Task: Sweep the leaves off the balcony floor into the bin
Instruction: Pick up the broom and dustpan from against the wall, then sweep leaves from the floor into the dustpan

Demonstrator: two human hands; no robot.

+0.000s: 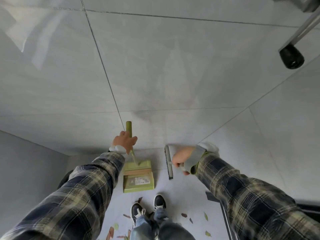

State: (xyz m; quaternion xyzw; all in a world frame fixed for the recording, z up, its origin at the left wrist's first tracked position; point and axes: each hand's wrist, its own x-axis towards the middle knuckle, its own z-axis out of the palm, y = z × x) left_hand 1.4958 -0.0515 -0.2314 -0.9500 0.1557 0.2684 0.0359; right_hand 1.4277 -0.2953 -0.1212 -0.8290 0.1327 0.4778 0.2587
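My left hand (125, 141) grips the green upright handle of a green dustpan (138, 177), whose pan sits low by the floor in front of my shoes. My right hand (182, 157) grips the handle of a broom, with its grey head (168, 161) beside the dustpan's right side. Several brown and green leaves lie on the pale floor around my shoes: one brown leaf (127, 216) left of them, a green leaf (206, 216) to the right. No bin is in view.
Grey tiled surface (155, 66) fills the upper view. A metal leg with a black rubber foot (291, 57) stands at upper right. A metal tube (226, 220) runs down at lower right. A grey wall (26, 170) is at left.
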